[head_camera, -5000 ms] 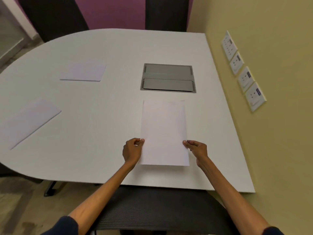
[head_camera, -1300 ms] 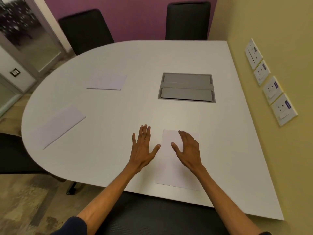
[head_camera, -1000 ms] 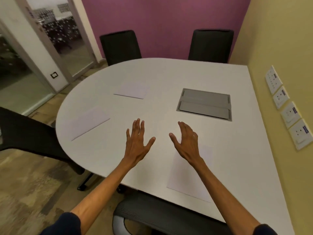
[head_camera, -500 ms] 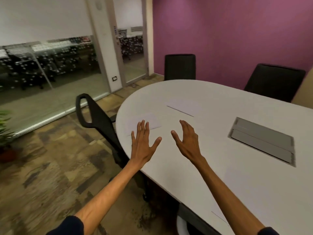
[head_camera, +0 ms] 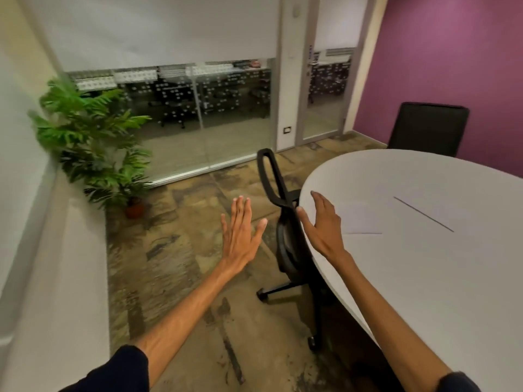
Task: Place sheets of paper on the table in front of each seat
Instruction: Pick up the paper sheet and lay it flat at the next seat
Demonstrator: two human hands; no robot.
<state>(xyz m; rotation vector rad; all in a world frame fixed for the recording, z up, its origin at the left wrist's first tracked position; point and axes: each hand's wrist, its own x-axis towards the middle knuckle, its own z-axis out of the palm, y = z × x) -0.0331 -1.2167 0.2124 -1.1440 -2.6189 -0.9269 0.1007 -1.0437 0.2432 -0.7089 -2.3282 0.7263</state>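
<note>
A white rounded table [head_camera: 441, 278] fills the right side of the head view. One white sheet of paper [head_camera: 359, 219] lies near its left rim, in front of a black chair [head_camera: 285, 230]. A second sheet [head_camera: 441, 205] lies further right, facing the far black chair [head_camera: 427, 128]. My left hand [head_camera: 240, 236] hangs over the floor, fingers spread, holding nothing. Over the table's left edge, my right hand [head_camera: 322, 224] is also spread and holds nothing, just left of the nearer sheet.
A potted green plant [head_camera: 93, 142] stands in the left corner by a white ledge [head_camera: 56, 278]. A glass wall and glass door [head_camera: 325, 80] run along the back. The purple wall [head_camera: 452, 58] is at the right. Patterned carpet [head_camera: 184, 264] covers the floor.
The view has swung left, away from the table's middle toward the glass wall and plant. Both hands, held out with fingers apart, went with it, and the sheet I laid down has left the view.
</note>
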